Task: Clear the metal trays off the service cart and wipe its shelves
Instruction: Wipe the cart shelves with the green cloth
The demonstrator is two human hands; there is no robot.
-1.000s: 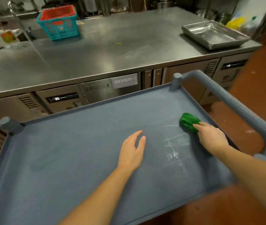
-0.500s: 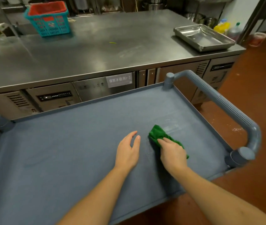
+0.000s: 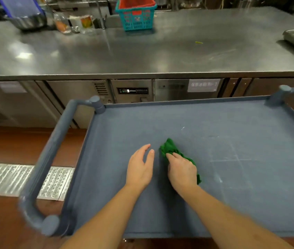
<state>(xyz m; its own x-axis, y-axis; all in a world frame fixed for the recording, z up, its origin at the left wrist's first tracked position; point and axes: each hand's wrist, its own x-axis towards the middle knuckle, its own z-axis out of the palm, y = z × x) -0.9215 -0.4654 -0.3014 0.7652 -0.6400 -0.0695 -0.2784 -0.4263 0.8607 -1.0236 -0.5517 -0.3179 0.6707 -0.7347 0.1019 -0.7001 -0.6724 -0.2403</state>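
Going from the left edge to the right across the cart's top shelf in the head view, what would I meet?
Cart handle → left hand → green cloth under the right hand → pale streaks on the shelf.

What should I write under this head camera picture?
Right hand wipes the cart shelf with a green cloth; left hand rests beside it.

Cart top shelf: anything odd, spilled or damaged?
No spill or damage. Pale streaks and scuff lines mark the cart shelf right of the green cloth under the right hand. A small yellow-green scrap lies on the steel counter.
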